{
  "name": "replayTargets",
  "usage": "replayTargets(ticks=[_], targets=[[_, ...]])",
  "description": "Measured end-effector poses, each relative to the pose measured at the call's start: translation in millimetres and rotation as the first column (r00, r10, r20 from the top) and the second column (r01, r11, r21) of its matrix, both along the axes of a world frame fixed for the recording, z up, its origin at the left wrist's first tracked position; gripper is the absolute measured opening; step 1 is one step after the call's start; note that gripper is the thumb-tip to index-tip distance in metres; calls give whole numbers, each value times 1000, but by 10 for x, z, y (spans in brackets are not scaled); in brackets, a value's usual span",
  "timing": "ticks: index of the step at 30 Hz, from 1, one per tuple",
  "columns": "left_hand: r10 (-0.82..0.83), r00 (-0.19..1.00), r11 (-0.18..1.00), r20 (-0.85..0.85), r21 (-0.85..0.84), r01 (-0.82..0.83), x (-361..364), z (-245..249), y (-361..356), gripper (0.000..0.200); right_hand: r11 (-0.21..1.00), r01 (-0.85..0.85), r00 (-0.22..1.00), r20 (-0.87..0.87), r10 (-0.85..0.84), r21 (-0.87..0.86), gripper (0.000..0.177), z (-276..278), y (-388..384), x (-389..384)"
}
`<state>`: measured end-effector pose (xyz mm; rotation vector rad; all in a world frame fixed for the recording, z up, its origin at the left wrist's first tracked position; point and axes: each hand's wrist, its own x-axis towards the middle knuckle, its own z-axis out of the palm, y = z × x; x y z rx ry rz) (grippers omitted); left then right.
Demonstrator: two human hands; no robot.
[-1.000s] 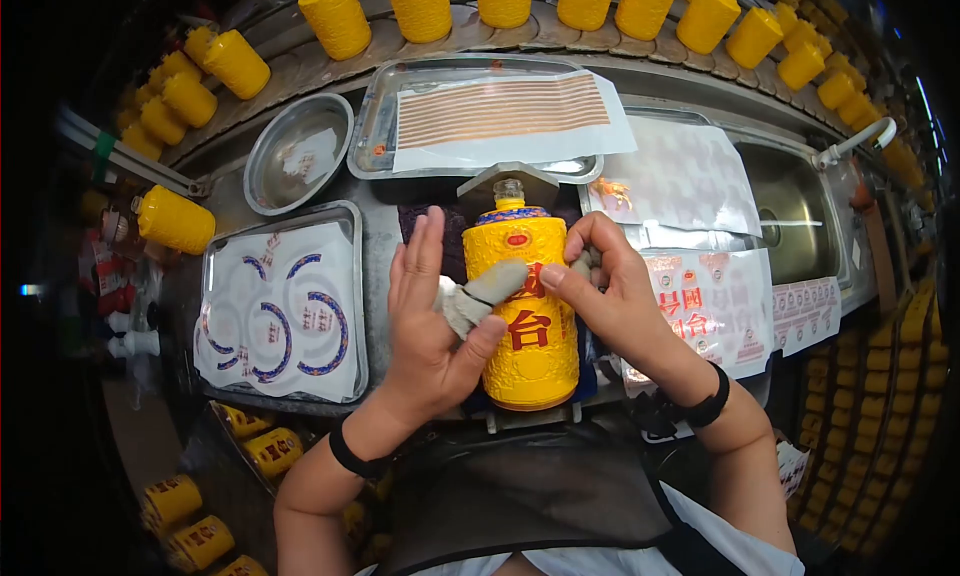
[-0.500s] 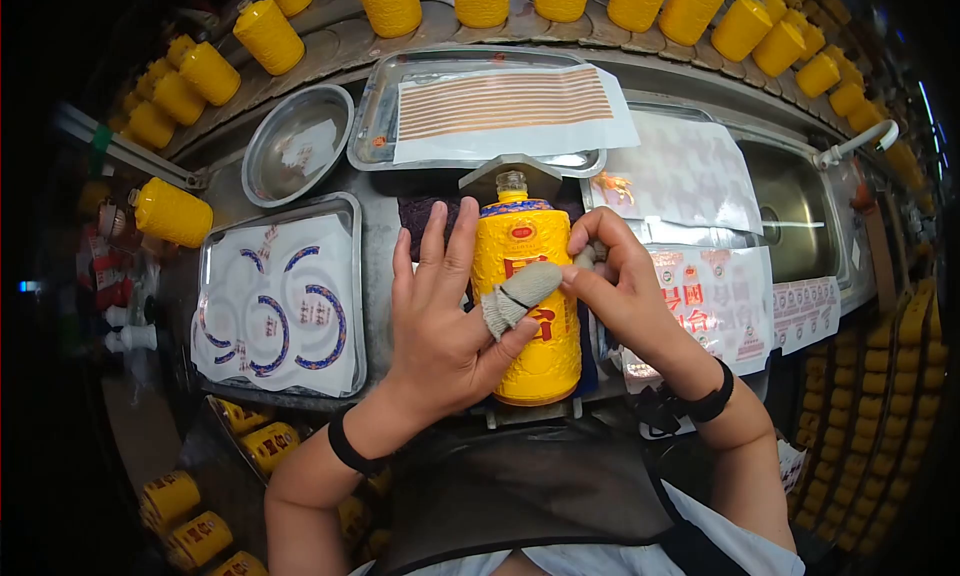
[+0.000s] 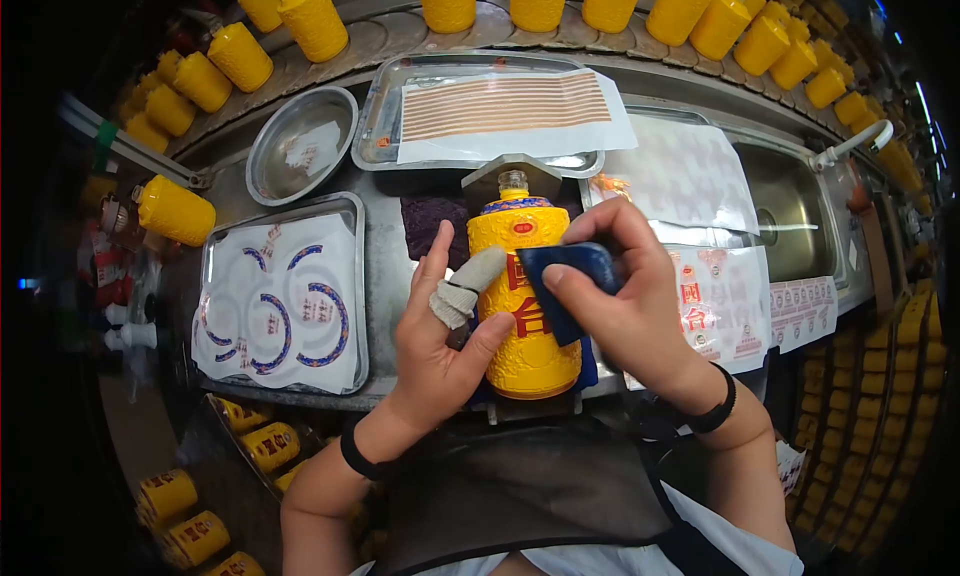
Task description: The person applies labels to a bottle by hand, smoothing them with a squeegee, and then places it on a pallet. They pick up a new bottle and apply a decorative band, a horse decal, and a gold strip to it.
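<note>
A yellow embossed bottle [image 3: 530,361] with red characters, a blue patterned collar and a clear glass neck lies tilted on a metal stand in front of me. My left hand [image 3: 440,321] is along its left side, fingers stretched, thumb at the characters. A grey knit finger cover [image 3: 462,294] sits on its index finger. My right hand [image 3: 625,286] grips a dark blue flat scraper [image 3: 565,291], whose edge lies against the bottle's front beside the characters. Part of the scraper is hidden under my fingers.
A tray [image 3: 362,276] of blue decal arcs is at left, near a round metal bowl [image 3: 350,126]. Behind is a tray [image 3: 375,86] with a striped sheet [image 3: 510,106]. Red-character decals [image 3: 695,301] and a sink [image 3: 790,211] are at right. Yellow bottles [image 3: 445,4] line the back conveyor.
My right hand has taken up the dark blue scraper and set it on the bottle's front. My left hand has shifted left and turned, uncovering more characters. The bottles behind have moved right.
</note>
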<state>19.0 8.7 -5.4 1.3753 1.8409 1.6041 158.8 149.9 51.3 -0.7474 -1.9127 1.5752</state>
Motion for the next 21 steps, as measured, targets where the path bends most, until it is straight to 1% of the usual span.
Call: replayTargets(ticks=[1,4,5,8,9,12,13,16,17,19,20,21], targets=[[-6,999,999,-33,-34,5,-9,-17,17,48,969,5,1000,27,-12,249,22,-36,-22,-40],[-9,999,999,-51,-34,8,-16,-17,28,49,964,129,985,80,-151,234,22,-152,-20,71],[-3,999,999,-38,-32,2,-19,-30,29,49,975,166,976,115,-184,150,22,-172,-3,114],[-13,1000,1000,-13,-24,13,-3,-46,41,48,963,187,963,158,-219,195,22,-228,113,214],[-16,1000,1000,-14,-16,16,-8,-42,43,48,975,211,958,184,-221,69,22,-153,104,223],[-7,1000,1000,1,-12,7,9,-54,36,48,970,189,982,-22,-188,154,21,-5,66,108],[-3,1000,1000,6,-11,3,12,-58,34,48,949,114,993,-22,-112,293,21,14,91,72],[1,1000,1000,8,0,-1,14,-56,27,48,864,25,992,93,-83,503,20,13,156,61],[6,1000,1000,19,12,-6,4,-55,26,47,857,37,992,84,-93,514,22,-8,170,79],[0,999,1000,50,22,-1,15,-63,4,47,788,1,998,43,-35,615,24,5,152,60],[-2,999,1000,50,22,1,15,-69,-1,46,750,-7,1000,23,-11,662,24,36,128,46],[-7,999,1000,49,23,6,7,-78,-7,46,680,-35,999,16,34,733,26,91,110,8]])
